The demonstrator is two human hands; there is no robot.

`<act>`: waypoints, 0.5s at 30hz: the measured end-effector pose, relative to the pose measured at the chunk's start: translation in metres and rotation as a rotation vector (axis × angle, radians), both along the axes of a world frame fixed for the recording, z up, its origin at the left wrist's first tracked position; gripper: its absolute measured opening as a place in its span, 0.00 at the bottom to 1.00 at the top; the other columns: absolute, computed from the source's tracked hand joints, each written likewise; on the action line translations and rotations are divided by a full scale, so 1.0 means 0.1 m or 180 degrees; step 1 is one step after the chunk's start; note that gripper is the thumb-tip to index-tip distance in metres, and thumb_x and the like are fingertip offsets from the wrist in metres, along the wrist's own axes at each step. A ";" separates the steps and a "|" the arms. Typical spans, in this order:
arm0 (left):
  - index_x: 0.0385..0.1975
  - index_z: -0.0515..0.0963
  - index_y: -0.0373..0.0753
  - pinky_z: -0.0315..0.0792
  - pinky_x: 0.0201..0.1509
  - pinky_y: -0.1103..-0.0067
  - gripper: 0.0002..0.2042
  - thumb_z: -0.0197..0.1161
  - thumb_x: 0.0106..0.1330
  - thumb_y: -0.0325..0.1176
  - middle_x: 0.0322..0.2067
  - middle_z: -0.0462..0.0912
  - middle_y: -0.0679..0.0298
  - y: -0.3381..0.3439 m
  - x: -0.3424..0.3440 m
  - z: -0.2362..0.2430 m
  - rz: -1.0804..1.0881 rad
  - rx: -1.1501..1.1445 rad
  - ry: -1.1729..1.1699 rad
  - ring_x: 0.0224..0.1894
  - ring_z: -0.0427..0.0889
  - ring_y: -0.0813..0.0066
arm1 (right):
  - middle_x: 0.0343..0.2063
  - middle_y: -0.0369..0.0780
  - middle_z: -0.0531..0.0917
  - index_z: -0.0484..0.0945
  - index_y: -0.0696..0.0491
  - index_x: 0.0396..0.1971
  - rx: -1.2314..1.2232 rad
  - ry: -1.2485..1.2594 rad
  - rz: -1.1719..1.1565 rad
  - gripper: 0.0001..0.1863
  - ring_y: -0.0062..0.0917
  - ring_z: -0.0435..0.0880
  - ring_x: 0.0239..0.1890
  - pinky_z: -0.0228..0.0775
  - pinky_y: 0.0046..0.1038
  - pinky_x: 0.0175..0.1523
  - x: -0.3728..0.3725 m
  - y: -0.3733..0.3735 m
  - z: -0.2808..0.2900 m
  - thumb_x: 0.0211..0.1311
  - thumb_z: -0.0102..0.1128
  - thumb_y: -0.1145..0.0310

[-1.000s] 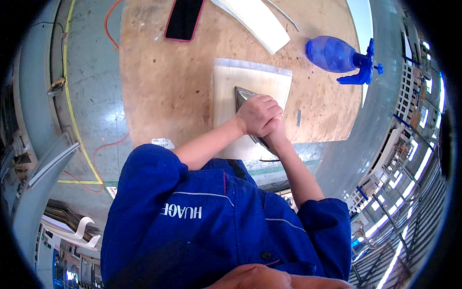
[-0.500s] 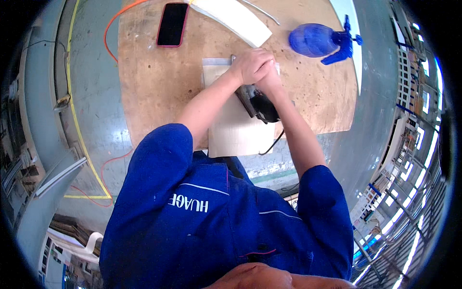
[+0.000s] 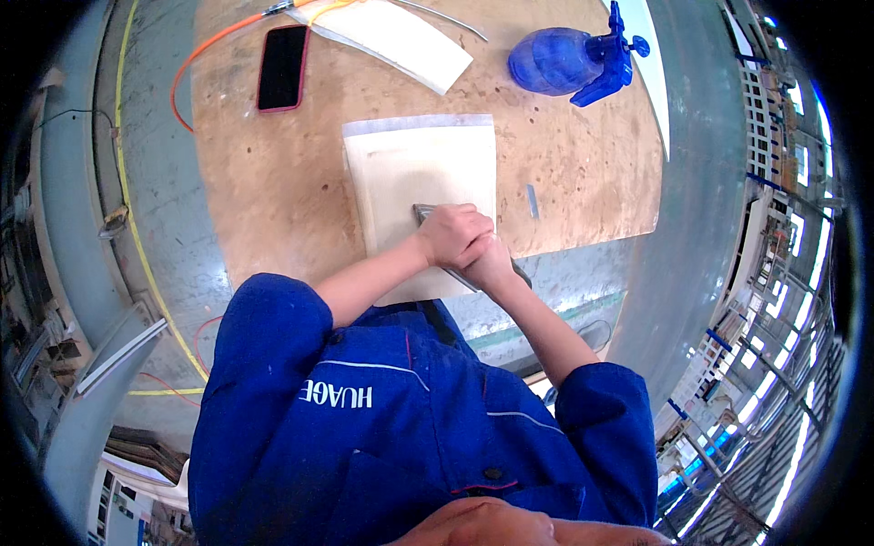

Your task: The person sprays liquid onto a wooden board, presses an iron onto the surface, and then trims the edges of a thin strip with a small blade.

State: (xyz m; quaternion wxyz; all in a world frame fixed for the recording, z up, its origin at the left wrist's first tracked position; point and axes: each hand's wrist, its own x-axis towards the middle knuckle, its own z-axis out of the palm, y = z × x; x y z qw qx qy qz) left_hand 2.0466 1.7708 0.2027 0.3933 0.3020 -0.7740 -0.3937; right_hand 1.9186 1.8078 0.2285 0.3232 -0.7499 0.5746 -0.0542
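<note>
Left hand (image 3: 452, 235) and right hand (image 3: 491, 262) are clasping together over the iron (image 3: 421, 213), apparently gripping its hidden handle. It is resting on the panel (image 3: 414, 168) on the worktop (image 3: 282, 182); pressing is seemingly underway, any next stroke calling for level pressure.

Two hands (image 3: 451, 235) (image 3: 492, 262), one phone (image 3: 283, 69), one spray bottle (image 3: 555, 62), apparently one iron (image 3: 422, 212).
</note>
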 end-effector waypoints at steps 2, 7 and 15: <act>0.21 0.75 0.36 0.72 0.29 0.71 0.09 0.53 0.52 0.36 0.22 0.77 0.58 -0.10 0.00 -0.02 0.0096 0.0042 0.0142 0.24 0.75 0.62 | 0.23 0.44 0.79 0.76 0.54 0.20 0.0289 0.0326 0.0028 0.08 0.38 0.80 0.27 0.72 0.35 0.30 0.02 -0.13 0.00 0.44 0.61 0.66; 0.22 0.75 0.36 0.71 0.28 0.71 0.09 0.53 0.51 0.35 0.21 0.76 0.57 -0.33 -0.03 -0.10 0.0145 0.0015 0.0301 0.23 0.74 0.60 | 0.16 0.44 0.79 0.76 0.52 0.15 -0.0068 0.0221 0.0026 0.07 0.38 0.80 0.20 0.72 0.35 0.25 0.01 -0.36 -0.05 0.43 0.59 0.65; 0.22 0.74 0.36 0.70 0.27 0.71 0.09 0.51 0.51 0.35 0.21 0.75 0.57 -0.75 -0.06 -0.06 0.0278 0.0023 0.0455 0.23 0.74 0.59 | 0.15 0.45 0.78 0.76 0.53 0.14 0.0304 0.0468 0.0237 0.08 0.39 0.80 0.21 0.73 0.36 0.26 -0.04 -0.84 0.05 0.42 0.58 0.65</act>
